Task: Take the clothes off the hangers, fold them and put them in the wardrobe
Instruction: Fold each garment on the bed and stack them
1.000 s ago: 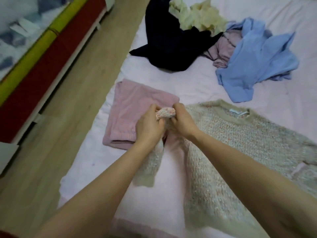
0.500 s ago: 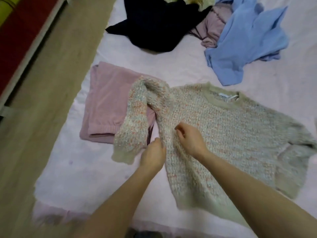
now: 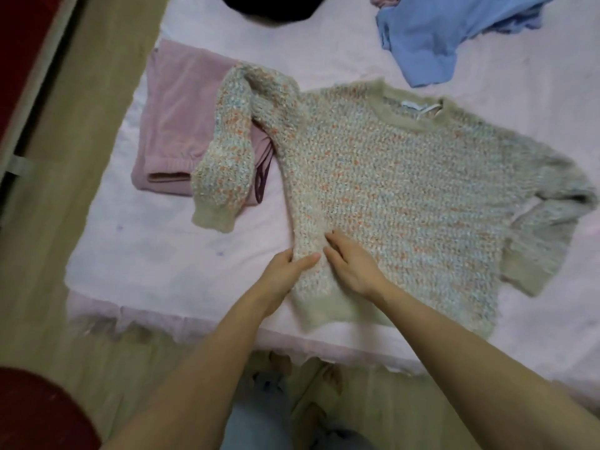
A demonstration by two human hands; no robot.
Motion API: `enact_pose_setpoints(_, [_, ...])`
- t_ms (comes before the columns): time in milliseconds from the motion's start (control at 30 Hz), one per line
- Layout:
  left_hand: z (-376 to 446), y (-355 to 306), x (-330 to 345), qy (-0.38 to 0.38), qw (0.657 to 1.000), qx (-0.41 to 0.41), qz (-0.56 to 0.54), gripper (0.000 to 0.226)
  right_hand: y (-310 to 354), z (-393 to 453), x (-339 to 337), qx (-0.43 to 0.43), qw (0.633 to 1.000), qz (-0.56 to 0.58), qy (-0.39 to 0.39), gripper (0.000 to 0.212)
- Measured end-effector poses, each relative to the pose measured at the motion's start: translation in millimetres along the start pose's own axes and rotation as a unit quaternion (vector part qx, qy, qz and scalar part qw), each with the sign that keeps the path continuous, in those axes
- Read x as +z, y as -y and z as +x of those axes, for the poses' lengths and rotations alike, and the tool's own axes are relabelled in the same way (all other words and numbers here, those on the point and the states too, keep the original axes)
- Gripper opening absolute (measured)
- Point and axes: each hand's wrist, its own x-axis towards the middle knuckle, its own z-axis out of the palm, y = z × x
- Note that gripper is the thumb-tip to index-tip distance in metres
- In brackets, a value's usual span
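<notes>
A fluffy multicoloured knitted sweater (image 3: pixel 406 190) lies flat, front up, on the pink bed sheet (image 3: pixel 156 254). Its left sleeve is bent down over a folded pink garment (image 3: pixel 178 118). My left hand (image 3: pixel 287 271) pinches the sweater's left side edge near the hem, thumb on top of the knit. Beside it, my right hand (image 3: pixel 352 264) rests flat on the sweater's lower left part, fingers pointing up and left. No hanger is in view.
A crumpled blue garment (image 3: pixel 435 37) and a dark garment (image 3: pixel 269 8) lie at the far side of the bed. Wooden floor (image 3: pixel 81 141) runs along the left, bordered by red furniture (image 3: pixel 22 53). A red object (image 3: pixel 39 414) sits bottom left.
Both hands let go of the left sleeve, which now lies over the pink garment, and moved down to the sweater's left side near the hem. The view tilted down toward the bed's near edge.
</notes>
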Motion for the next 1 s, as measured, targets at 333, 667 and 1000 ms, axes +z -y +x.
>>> enact_pose_setpoints(333, [-51,23,-31,-0.071,0.997,0.009,0.000,0.021,-16,-93,51,-0.082,0.982,-0.163,0.049,0.078])
enact_pose_setpoints(667, [-43,45,-15,-0.296,0.943,0.064,0.138,0.019,-19,-90,67,-0.043,0.923,-0.375,-0.075,0.051])
enact_pose_setpoints(1000, [-33,63,-7,-0.270,0.888,0.071,0.365,0.028,-45,-91,52,-0.058,0.890,-0.453,0.000,0.069])
